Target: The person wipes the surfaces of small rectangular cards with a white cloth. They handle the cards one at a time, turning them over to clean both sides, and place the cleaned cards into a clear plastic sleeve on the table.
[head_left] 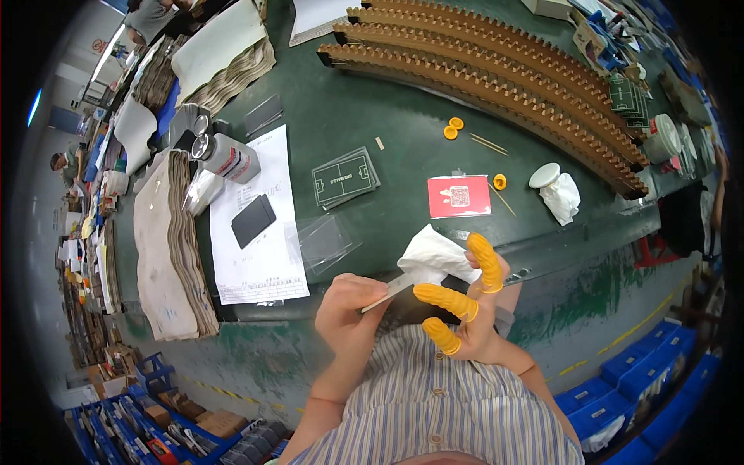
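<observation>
My left hand (pixel 349 310) is closed on a thin pale card (pixel 390 292), seen nearly edge-on and tilted, in front of my striped shirt. My right hand (pixel 473 314) is beside it, with yellow finger cots on three spread fingers. A crumpled white cloth (pixel 434 254) lies between the hands at the table's near edge, close to the card's far end and behind the right fingers. Whether those fingers touch the cloth is unclear. Beyond sit a red card with a square code (pixel 459 196) and a small stack of dark green printed cards (pixel 342 180).
Yellow finger cots (pixel 452 129) and thin wooden sticks (pixel 488 144) lie near long notched wooden racks (pixel 480 77). At left are a metal can (pixel 232 157), dark cards (pixel 253 222) on a paper sheet (pixel 263 275), and clear film (pixel 325 242). A white-wrapped pad (pixel 559 194) sits at right.
</observation>
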Action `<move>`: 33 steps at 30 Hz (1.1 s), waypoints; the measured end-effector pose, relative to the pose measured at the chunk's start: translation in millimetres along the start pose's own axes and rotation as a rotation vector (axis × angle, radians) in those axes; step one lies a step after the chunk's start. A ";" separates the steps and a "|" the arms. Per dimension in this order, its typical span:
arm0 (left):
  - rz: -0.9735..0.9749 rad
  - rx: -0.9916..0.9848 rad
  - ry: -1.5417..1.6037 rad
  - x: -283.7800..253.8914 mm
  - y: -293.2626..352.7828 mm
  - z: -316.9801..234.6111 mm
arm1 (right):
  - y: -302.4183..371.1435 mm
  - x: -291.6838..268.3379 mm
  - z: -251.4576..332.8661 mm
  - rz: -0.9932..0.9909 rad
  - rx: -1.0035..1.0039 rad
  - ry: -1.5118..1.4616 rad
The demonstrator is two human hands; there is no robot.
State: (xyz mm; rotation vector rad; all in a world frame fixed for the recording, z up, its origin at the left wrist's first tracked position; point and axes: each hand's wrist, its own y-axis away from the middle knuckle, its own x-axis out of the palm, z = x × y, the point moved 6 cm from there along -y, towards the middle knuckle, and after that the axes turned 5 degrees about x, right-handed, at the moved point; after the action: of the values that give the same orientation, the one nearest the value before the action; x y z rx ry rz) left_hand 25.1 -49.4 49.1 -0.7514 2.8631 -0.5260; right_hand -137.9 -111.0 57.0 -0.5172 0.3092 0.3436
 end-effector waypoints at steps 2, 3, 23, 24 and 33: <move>0.014 0.075 -0.061 -1.7 -0.3 -3.9 | -1.3 0.7 1.3 -0.011 -0.001 -0.006; 0.022 0.112 -0.091 -2.1 -0.3 -5.8 | -1.6 1.6 1.6 -0.013 -0.003 -0.001; 0.015 0.233 -0.227 -6.1 2.7 -8.1 | -1.7 9.4 11.2 0.004 0.002 0.183; 0.018 0.239 -0.234 -6.2 3.1 -8.5 | -1.6 10.0 12.4 0.010 -0.009 0.193; 0.034 0.206 -0.237 -2.6 2.2 -5.8 | 1.2 17.7 15.0 0.071 -0.028 0.102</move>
State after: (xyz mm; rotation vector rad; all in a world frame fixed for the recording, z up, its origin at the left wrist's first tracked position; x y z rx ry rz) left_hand 25.2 -44.6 53.7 -0.6787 2.5526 -0.6655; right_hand -119.5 -97.8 62.3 -0.5531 0.4228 0.3918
